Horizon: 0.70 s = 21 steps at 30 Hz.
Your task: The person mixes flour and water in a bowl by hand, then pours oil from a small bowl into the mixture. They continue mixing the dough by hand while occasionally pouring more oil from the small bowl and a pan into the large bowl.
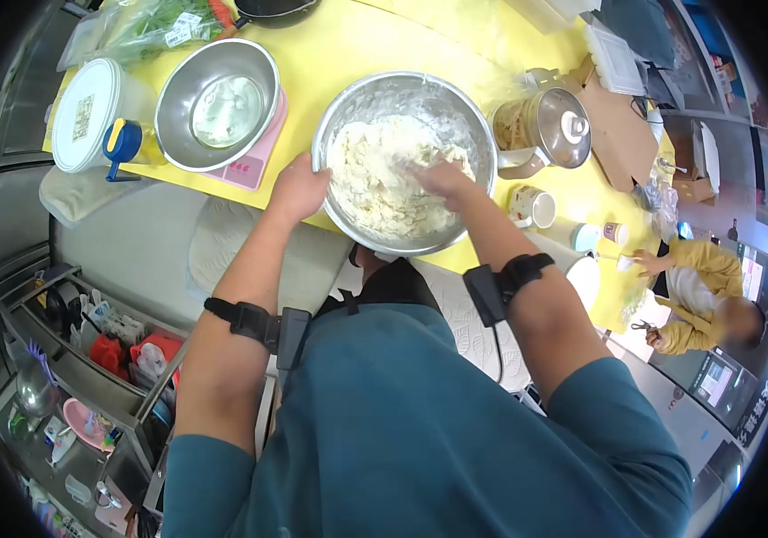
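— Steel, that big bowl (442, 99) in front of you, or am I wrong?

— Steel it is, on the yellow table (312, 67) at its near edge, with my pale, clumpy dough (371, 170) inside, loose flour smeared up the far wall

— And your left hand (302, 186)?

— Closed on the rim at the bowl's left side, so I have hold of the steel there

— The right hand (445, 179)?

— Down in the bowl, fingertips in the dough toward the right. They're blurred and partly buried, so I can't tell whether they're spread or pinched together

— What stands around you?

— On my left, a smaller metal bowl (178, 94) on a pink scale (242, 173), something clear in its bottom. On my right, a lidded pot (514, 124) just beside my bowl, and a mug (520, 204) nearer me. Farther right, a person in a yellow jacket (707, 264) stands by the table
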{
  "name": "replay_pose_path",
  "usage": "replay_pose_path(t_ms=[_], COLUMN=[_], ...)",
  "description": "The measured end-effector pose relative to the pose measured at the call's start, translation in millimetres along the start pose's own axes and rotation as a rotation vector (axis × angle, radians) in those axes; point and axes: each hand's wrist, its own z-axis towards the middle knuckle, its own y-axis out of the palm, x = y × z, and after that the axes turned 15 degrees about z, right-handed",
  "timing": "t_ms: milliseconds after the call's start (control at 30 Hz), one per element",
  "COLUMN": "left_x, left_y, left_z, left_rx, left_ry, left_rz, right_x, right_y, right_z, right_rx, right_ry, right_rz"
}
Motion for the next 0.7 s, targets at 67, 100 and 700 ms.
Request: replay_pose_path(t_ms=[67,100,700], left_x=[-2,-1,-8], left_y=[2,3,0], left_z=[-2,-4,2], left_rx=[-0.009,-0.013,-0.057], left_ry=[0.005,0.0,0.027], left_rz=[-0.014,-0.015,0.001], right_x=[17,7,-22], right_y=[17,9,42], right_z=[19,2,-80], right_rx=[0.101,-0.054,-0.385], right_ry=[-0.15,-0.156,-0.646], right_rz=[-0.095,0.234,-0.991])
